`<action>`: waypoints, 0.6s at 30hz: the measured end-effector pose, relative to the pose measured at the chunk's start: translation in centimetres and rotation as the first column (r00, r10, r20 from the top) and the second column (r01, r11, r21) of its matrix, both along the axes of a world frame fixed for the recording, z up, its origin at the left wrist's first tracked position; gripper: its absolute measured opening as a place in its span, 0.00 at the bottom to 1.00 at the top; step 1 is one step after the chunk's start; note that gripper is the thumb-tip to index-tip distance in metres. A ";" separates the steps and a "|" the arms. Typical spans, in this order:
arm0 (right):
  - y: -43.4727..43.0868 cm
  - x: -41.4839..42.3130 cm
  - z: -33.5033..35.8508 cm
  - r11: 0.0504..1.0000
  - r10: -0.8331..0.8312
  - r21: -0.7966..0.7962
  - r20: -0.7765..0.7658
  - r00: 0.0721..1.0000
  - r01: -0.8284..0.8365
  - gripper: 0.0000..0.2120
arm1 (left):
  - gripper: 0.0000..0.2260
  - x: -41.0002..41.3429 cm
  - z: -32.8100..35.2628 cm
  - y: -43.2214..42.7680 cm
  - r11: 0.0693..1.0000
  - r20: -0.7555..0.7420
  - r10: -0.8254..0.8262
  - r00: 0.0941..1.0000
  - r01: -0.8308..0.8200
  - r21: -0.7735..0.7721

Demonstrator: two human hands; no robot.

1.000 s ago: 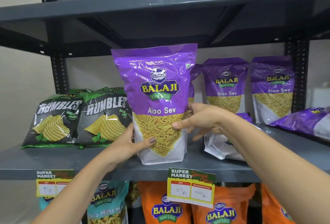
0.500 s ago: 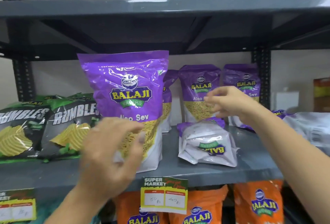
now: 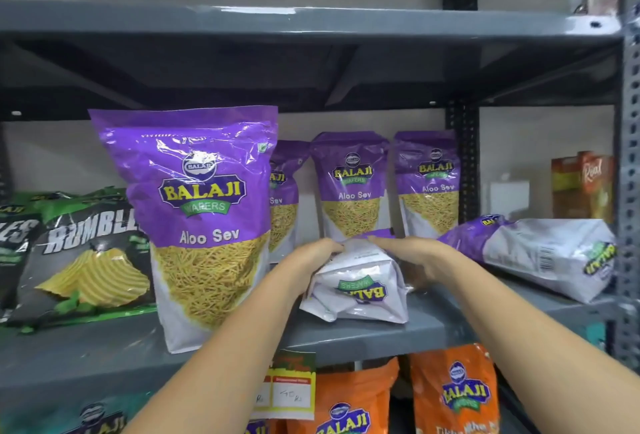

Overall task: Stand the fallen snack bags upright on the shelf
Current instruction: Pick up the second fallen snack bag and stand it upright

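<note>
A purple Aloo Sev bag (image 3: pixel 204 226) stands upright at the front of the grey shelf (image 3: pixel 104 350), with no hand on it. To its right a fallen Aloo Sev bag (image 3: pixel 360 288) lies flat, its white bottom towards me. My left hand (image 3: pixel 311 257) grips its left side and my right hand (image 3: pixel 412 253) grips its right side near the top. A second fallen purple bag (image 3: pixel 540 253) lies on its side at the far right. Three more Aloo Sev bags (image 3: pixel 353 188) stand upright at the back.
Green and black Rumbles chip bags (image 3: pixel 86 260) lean at the left. Orange Balaji bags (image 3: pixel 457 395) fill the shelf below, behind a price tag (image 3: pixel 291 385). A metal upright (image 3: pixel 628 191) closes the right end, with juice cartons (image 3: pixel 585 184) behind it.
Both hands let go of the standing front bag and moved right onto the fallen bag lying flat. The view has shifted to the right.
</note>
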State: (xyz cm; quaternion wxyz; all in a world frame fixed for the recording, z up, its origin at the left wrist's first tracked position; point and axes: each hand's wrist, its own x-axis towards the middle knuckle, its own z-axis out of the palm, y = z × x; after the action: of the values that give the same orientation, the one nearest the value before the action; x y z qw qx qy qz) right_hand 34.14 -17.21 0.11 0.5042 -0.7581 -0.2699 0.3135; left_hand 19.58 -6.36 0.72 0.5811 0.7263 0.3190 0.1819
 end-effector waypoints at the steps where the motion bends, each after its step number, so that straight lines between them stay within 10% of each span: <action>1: 0.0 -0.2 0.1 1.000 0.012 0.003 0.000 1.000 -0.012 0.28 | 0.09 0.1 0.1 0.1 1.000 -0.007 0.023 1.000 -0.023 0.016; 4: -0.6 -0.4 0.6 0.998 -0.013 0.063 0.018 1.000 0.012 0.16 | 0.21 0.6 0.4 0.4 0.991 -0.029 0.110 0.993 -0.107 0.081; 8: -1.3 -0.7 1.8 0.993 -0.029 0.116 0.020 0.999 0.027 0.13 | 0.75 1.5 0.1 1.8 0.960 0.084 0.263 0.961 -0.269 0.079; 18: -1.5 -0.2 4.7 0.935 -0.150 0.340 0.115 0.982 0.103 0.16 | 0.63 1.2 1.4 -1.2 0.829 0.393 0.222 0.892 -0.385 0.406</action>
State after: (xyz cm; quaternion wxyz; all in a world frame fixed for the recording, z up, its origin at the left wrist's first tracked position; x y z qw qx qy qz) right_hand 33.90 -18.76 4.79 0.6237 -0.6982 -0.3038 0.1766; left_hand 20.83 -7.56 2.09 0.3938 0.7438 0.2762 0.4641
